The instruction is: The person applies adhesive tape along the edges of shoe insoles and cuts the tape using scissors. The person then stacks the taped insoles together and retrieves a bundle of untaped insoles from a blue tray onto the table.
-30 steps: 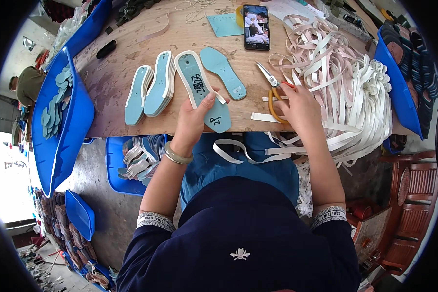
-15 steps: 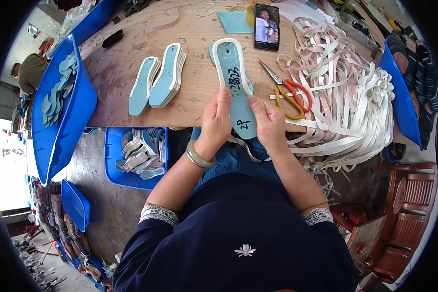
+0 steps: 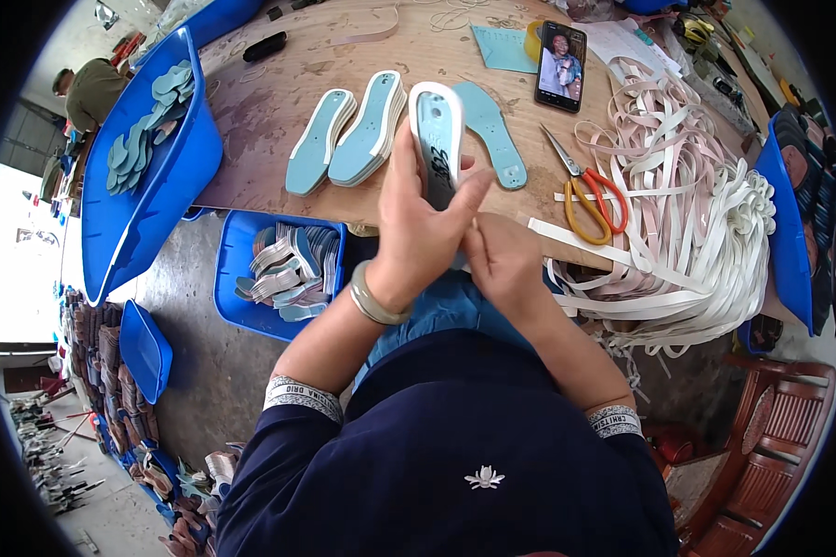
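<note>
Insole (image 3: pixel 436 135) tilted up over worktop's (image 3: pixel 251 153) near edge. Left hand (image 3: pixel 416 227) fingers grip it; right hand (image 3: pixel 509 258) fingers closed by its near end, hold hidden. Best: brace sole, keep white rim (image 3: pixel 458 135) uncreased.

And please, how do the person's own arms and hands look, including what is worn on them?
The left grip and right grip are bare hands without gloves. A pale, smooth bangle circles the left wrist; the right wears none. Short navy sleeves end in light, speckled cuffs with dark lettering.
</note>
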Tool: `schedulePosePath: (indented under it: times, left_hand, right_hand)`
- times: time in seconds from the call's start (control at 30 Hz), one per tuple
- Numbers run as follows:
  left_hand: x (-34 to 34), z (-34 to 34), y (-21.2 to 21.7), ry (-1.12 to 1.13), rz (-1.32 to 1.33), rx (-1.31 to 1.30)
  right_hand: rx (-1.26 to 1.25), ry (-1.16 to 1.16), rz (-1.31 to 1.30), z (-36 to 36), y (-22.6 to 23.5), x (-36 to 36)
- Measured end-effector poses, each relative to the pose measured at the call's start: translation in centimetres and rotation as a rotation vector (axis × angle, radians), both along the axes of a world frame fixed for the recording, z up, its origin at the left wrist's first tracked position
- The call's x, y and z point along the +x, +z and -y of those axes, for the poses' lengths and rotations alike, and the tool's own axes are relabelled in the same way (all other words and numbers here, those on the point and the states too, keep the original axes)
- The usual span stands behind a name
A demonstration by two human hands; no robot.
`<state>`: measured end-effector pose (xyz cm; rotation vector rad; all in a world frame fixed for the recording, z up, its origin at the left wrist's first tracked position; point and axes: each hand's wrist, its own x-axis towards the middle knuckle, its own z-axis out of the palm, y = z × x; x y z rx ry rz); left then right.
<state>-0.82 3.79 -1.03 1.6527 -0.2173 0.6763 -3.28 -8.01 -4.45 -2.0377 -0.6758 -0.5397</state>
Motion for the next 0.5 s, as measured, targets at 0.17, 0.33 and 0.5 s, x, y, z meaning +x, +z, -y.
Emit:
schedulePosePath:
  times: [0.17, 0.33, 0.5]
  left_hand:
    - [5.1, -10.8, 5.2, 0.257, -0.233, 0.645]
    - [10.7, -19.1, 1.8, 0.112, -0.725, 0.989]
    - [13.0, -20.5, -3.0, 0.143, -0.682, 0.969]
  right_hand:
    - [0.266, 0.070, -0.427, 2.2, 0.3, 0.1]
    - [0.046, 0.089, -0.551, 5.0, -1.2, -2.1]
    - [0.038, 0.002, -0.665, 6.6, -3.3, -3.7]
